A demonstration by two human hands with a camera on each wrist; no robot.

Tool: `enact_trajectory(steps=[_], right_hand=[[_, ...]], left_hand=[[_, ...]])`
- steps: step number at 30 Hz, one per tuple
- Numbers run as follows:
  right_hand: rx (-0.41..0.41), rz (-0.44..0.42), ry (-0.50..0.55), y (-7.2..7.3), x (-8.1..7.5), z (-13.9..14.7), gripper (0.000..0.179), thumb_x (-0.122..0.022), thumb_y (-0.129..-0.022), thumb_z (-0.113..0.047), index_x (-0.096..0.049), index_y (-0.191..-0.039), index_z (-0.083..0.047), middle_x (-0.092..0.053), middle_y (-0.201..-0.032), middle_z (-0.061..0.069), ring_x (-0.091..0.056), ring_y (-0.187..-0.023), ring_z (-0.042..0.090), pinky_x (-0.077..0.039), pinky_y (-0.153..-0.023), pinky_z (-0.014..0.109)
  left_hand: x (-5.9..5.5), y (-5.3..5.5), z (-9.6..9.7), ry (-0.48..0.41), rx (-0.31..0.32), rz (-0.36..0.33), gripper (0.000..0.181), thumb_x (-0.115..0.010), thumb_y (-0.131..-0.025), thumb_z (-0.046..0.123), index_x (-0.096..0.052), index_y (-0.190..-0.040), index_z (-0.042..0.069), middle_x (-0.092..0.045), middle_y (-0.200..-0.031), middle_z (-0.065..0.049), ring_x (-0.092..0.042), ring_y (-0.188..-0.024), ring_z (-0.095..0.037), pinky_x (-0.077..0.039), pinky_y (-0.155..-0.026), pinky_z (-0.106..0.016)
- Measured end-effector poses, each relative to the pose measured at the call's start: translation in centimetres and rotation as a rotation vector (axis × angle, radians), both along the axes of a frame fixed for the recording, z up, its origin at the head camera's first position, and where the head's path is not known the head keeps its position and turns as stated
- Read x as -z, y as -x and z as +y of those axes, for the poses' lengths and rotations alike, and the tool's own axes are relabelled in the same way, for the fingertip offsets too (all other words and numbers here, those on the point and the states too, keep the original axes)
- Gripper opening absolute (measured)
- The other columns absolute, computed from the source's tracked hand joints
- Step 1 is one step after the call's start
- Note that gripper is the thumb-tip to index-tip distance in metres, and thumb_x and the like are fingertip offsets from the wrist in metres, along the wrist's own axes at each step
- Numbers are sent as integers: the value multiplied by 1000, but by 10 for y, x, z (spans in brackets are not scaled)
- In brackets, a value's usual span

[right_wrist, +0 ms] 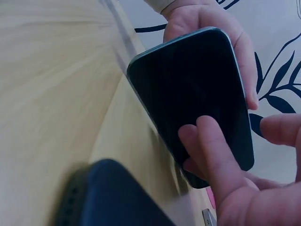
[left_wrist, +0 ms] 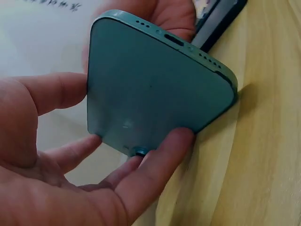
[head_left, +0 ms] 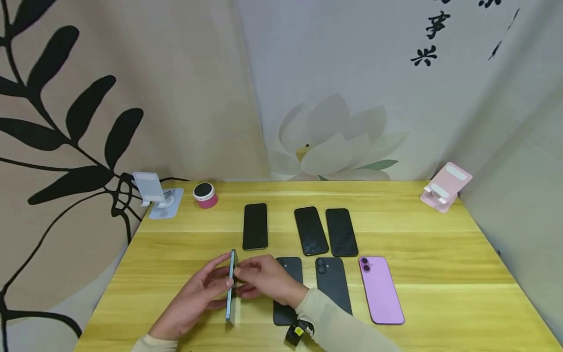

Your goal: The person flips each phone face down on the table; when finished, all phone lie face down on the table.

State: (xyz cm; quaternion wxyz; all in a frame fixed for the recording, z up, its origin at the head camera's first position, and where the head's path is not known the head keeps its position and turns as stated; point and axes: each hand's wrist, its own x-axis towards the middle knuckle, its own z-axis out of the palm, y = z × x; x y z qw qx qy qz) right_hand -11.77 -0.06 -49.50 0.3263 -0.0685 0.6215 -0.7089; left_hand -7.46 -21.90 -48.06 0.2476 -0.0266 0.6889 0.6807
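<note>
A teal-green smartphone [head_left: 231, 288] stands on its long edge at the table's front left, seen nearly edge-on in the head view. My left hand [head_left: 191, 298] grips it by its edges from the back side. In the left wrist view, the matte back [left_wrist: 153, 84] shows, with the charging port end towards the camera. On the other side is the dark screen [right_wrist: 197, 80], which fingertips of my right hand [head_left: 270, 281] touch. The right wrist view shows those fingers fairly straight, with one digit held off the phone. A dark grey phone [head_left: 288, 313] lies partly beneath my right forearm.
Beside it lie another dark grey phone [head_left: 332, 281] and a purple phone [head_left: 381, 291]. Behind are three black-screened phones, one at left [head_left: 255, 227], two together [head_left: 311, 232]. A white stand [head_left: 151, 190], a pink jar [head_left: 205, 195] and a pink stand [head_left: 446, 186] line the back.
</note>
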Motion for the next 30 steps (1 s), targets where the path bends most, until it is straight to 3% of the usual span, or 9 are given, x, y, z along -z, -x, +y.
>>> enact_trajectory(steps=[5,9,12,17,20,27,30], right_hand=[[-2,2,-7,2,-3,1,44,-69,-104,-25,-63,-138,3,-80,-107,16,-80,-94,32,-67,-72,37],[-6,12,-20,2,-3,2,39,-70,-103,-20,-65,-135,0,-81,-101,16,-80,-87,24,-66,-70,35],[-2,22,-33,1,-3,2,36,-70,-102,-15,-66,-134,1,-80,-95,14,-78,-80,17,-66,-68,32],[-1,25,-42,0,-6,4,35,-69,-101,-12,-66,-133,2,-79,-91,11,-77,-76,16,-65,-66,30],[-5,26,-39,-1,-8,5,35,-68,-101,-11,-65,-134,2,-80,-96,13,-79,-80,20,-65,-66,31],[-15,49,-43,-1,-20,12,32,-65,-101,-7,-67,-133,-1,-80,-102,14,-79,-79,20,-65,-65,32],[-32,67,-45,-2,-26,14,32,-65,-101,-7,-68,-133,-3,-81,-101,14,-79,-79,20,-66,-66,33]], left_hand=[[-2,0,12,62,1,42,70,-70,-104,26,-35,-164,16,-42,-160,-25,-56,-137,-37,-62,-96,-53],[-5,-1,23,215,-6,116,67,-76,-100,32,-47,-158,18,-47,-156,-20,-55,-136,-35,-61,-95,-43],[-7,-3,29,360,-12,185,66,-78,-98,35,-51,-156,20,-48,-154,-18,-56,-133,-34,-56,-100,-43],[-8,-6,34,471,-15,215,64,-77,-98,38,-53,-156,24,-52,-149,-14,-57,-129,-30,-52,-103,-46],[-10,-5,32,446,-33,180,60,-77,-98,39,-56,-153,26,-55,-149,-10,-59,-127,-27,-53,-98,-41],[-8,-1,14,198,-194,-5,52,-67,-106,34,-54,-149,9,-59,-142,-15,-60,-123,-27,-62,-89,-43],[-4,0,8,121,-204,-70,55,-65,-106,35,-50,-150,5,-63,-135,-12,-62,-118,-24,-61,-89,-42]])
